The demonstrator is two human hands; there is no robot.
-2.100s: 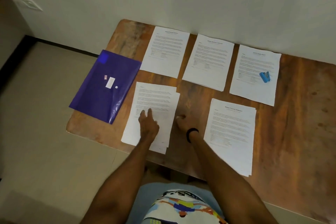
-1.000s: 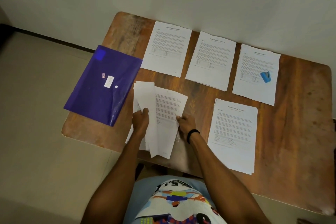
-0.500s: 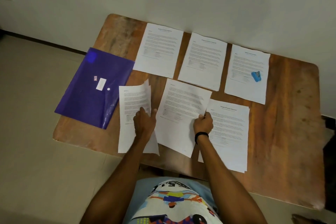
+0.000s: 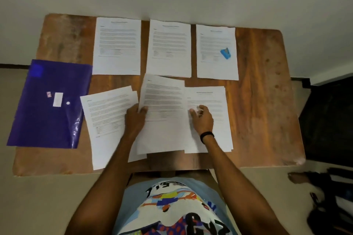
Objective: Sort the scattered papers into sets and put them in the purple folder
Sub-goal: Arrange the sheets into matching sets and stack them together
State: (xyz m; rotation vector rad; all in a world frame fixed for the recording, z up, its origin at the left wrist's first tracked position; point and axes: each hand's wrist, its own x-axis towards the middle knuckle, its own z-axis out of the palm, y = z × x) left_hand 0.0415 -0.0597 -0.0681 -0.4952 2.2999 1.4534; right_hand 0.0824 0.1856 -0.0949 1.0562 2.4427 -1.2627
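In the head view, sorting is being judged partway: beyond three far piles (image 4: pixel 169 47), a loose sheet (image 4: pixel 164 129) is being pinched by the left hand (image 4: pixel 135 118) between the near-left pile (image 4: pixel 104 120) and the near-right pile (image 4: pixel 219 105), on which the right hand (image 4: pixel 202 120) is being rested, fingers loosely curled and empty, while the purple folder (image 4: pixel 49 105) at the counter's (image 4: pixel 263 91) left end is apparently being left unfilled.

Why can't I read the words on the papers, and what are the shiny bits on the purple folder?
Head view: dim, soft picture, so the print on the papers smears to grey lines; the right hand looks motion-blurred; the shiny bits are glare on the purple folder near its crinkled corner; the wide lens skews the table.
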